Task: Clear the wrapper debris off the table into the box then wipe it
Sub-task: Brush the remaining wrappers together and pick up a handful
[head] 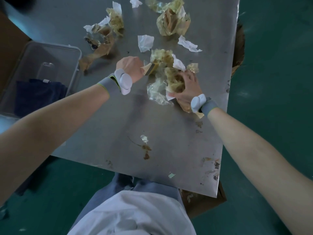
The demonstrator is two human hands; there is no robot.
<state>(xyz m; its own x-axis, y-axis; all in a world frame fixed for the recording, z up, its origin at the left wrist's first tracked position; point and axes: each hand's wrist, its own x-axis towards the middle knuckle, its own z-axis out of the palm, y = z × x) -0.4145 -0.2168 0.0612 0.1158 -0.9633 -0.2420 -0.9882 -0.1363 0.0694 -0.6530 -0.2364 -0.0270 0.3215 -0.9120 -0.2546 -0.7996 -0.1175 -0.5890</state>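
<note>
Right hand (184,94) clutches a wad of greasy wrappers (175,78) near the surface's (101,124) right edge; left hand (130,68), fingers curled, grips a tan wrapper scrap (147,67) beside it. Crumpled wrappers (172,22) and tissues (145,43) litter the far half. A clear plastic box (55,53) holding a dark blue cloth (39,95) sits at the left edge.

A dull grey steel table (118,116) is smeared brown near its near and right edges, and a small green-and-white chequered sticker (171,175) sits by the near edge. Crumpled translucent yellow-brown wrappers (172,22) and white paper scraps (145,42) lie toward the far edge. Off the left edge, a clear plastic bin (50,53) holds a dark navy cloth (39,95). The grey wristbands (105,83) are edged in lime green. The floor (279,65) is dark green.
</note>
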